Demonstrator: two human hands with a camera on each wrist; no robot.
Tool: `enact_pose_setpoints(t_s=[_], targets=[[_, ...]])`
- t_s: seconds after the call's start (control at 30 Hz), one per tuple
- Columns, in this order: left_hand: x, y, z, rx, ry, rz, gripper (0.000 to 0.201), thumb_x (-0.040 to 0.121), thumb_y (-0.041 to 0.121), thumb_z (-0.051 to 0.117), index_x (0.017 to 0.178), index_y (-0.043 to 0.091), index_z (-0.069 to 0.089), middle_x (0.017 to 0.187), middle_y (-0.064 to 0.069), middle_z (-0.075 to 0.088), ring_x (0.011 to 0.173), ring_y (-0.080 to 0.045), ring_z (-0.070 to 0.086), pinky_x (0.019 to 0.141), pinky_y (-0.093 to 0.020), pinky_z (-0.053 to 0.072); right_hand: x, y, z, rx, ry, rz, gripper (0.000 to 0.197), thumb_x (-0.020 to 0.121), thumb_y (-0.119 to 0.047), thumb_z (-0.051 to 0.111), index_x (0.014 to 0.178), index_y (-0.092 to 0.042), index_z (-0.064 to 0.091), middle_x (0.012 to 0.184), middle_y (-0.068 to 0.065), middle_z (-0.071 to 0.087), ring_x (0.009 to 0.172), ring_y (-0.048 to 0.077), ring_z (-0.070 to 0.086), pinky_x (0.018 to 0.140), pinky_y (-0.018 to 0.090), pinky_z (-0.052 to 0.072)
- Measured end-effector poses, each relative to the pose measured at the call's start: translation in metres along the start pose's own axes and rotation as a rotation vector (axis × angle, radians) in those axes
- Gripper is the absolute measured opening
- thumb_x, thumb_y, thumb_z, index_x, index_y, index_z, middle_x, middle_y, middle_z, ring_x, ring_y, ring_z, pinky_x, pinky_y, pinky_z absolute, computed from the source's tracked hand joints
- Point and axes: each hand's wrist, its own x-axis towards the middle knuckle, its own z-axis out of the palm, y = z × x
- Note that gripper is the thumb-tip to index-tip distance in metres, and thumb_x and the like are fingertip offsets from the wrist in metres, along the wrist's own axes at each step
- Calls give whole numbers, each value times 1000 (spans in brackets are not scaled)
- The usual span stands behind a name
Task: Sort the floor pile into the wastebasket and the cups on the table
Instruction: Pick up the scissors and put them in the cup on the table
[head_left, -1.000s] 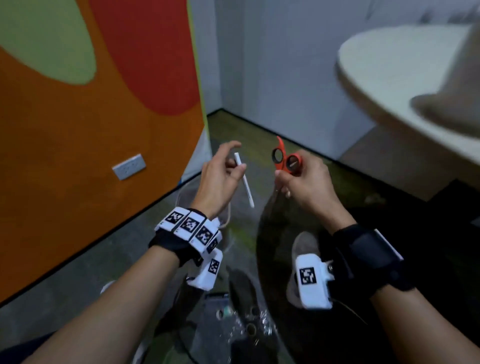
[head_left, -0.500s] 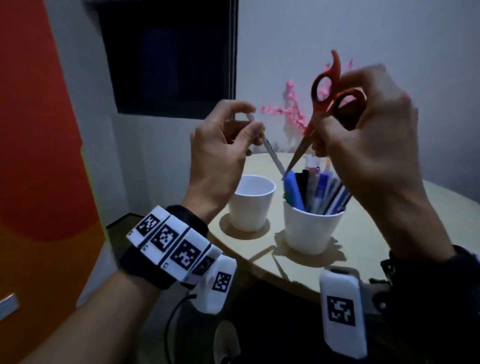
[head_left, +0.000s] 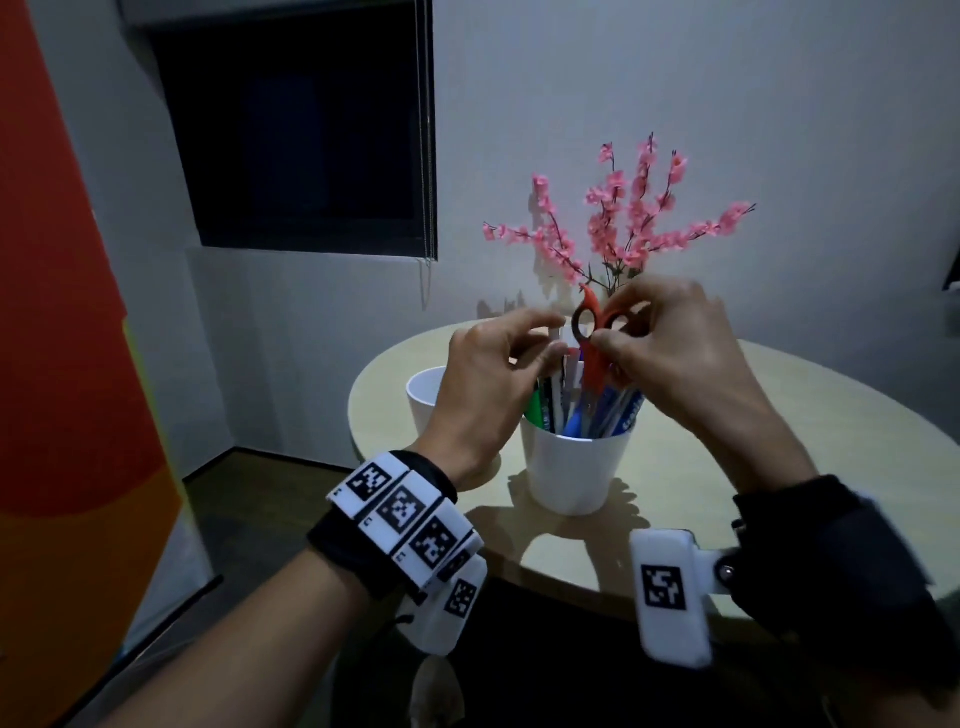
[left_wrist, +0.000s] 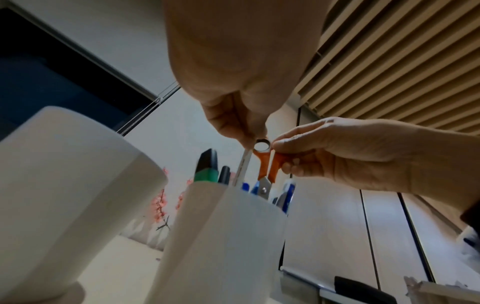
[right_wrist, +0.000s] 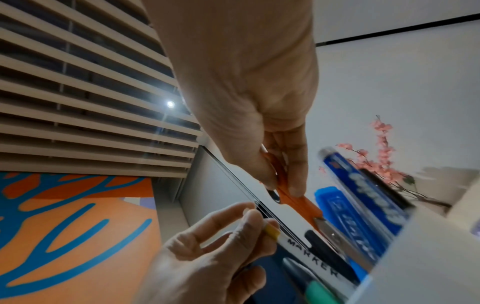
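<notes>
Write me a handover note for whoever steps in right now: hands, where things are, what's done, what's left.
Left hand: pinches a white marker, tip already in the full cup.
Right hand: pinches the orange scissors by the handles, blades down in the same cup.
Empty cup stands beside it on the table.
Done: both items brought to the cup.
Left: let go of both. Floor pile and wastebasket are out of view.
</notes>
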Motion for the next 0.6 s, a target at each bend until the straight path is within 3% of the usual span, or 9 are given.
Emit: enact_pose_setpoints(t_s=[0.2,0.27,0.33,0.4,0.5,0.6], targets=[[11,-10,-3,185,-19,11,33,87,23,71,119,18,69,104,2,74,89,2,66,77,-1,48,3,-5,6,-183,-189,32,15,82,-21,76,83,-8,68,77,6,61,66,19,64,62,42,61],[19,-13,-7,268,-57,28,31,87,26,72,116,18,71,99,2,76,82,1,65,78,-7,52,5,-9,6,-231,-221,25,18,82,-25,75,79,-9,69,75,4,58,67,18,62,65,43,60],[25,-18,-10,349,-131,32,23,86,28,72,106,18,76,94,1,76,79,-6,68,76,-28,58,6,-15,6,-275,-196,15,22,83,-30,74,75,-10,67,74,5,60,69,22,63,67,44,59],[23,-22,-10,413,-236,48,15,85,26,73,97,19,78,90,1,74,78,-14,66,72,-36,57,6,-22,4,-304,-167,11,24,83,-32,74,78,-9,67,77,7,63,72,24,63,68,43,59],[12,-24,-10,437,-282,95,17,85,26,73,100,18,76,94,2,70,81,-14,61,74,-39,55,8,-33,-1,-360,-172,-11,23,83,-30,74,81,-7,68,80,9,65,73,25,63,68,40,58],[5,-23,-22,383,-179,42,31,88,36,68,114,21,71,108,4,69,88,-7,61,80,-29,54,9,-43,-2,-372,-139,-57,22,84,-29,73,81,-8,69,79,10,66,73,26,65,70,45,59]])
